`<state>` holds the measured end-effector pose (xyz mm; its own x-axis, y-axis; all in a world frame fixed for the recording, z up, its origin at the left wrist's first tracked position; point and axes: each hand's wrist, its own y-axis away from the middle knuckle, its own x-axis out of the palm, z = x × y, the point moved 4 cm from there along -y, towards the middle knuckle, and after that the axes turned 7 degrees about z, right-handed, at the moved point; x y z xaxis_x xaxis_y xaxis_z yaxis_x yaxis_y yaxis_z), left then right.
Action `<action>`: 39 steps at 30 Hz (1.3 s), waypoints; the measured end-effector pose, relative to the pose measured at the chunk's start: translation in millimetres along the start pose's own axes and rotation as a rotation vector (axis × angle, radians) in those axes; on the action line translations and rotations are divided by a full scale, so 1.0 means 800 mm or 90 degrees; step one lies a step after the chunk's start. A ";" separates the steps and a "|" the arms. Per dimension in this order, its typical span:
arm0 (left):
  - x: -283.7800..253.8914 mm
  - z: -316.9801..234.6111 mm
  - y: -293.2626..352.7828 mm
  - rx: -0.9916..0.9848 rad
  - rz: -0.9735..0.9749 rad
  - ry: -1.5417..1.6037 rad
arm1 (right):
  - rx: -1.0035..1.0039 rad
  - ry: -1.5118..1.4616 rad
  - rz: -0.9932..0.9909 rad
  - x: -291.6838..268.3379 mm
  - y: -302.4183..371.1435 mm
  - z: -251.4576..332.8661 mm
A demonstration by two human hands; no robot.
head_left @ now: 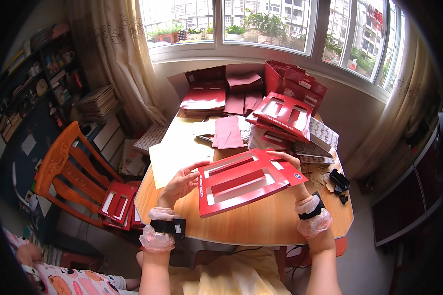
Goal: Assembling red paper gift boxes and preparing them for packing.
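A flat red cardboard box (238, 181) with long cut-out windows is held tilted above the near part of the wooden table (241, 228). My right hand (286, 160) grips its far right side, partly hidden behind the cardboard. At the far left corner, my left hand (181, 181) has its fingers on the box edge. The box's near edge hangs free of the tabletop. Beyond it, more red boxes (283, 115) of the same kind are piled at the back right. Red envelopes (228, 132) lie near the table's middle.
Stacks of red card (204, 96) stand by the window. A yellow sheet (170, 164) lies at the left, a black object (338, 181) at the right edge. An orange wooden chair (56, 155) holds similar boxes (115, 200). Another person's patterned clothing (69, 282) shows at lower left.
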<state>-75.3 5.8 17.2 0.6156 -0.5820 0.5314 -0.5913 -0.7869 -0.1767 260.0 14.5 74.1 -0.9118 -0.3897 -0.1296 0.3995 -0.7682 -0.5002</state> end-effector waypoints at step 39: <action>-0.017 0.026 -0.010 -0.161 -0.215 -0.407 | 0.065 0.409 0.540 0.085 0.033 0.012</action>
<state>-67.9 15.4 -5.8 0.9202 -0.3846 -0.0735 -0.3716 -0.9169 0.1453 209.0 -37.0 60.2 -0.1991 -0.4988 -0.8435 0.9058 -0.4223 0.0359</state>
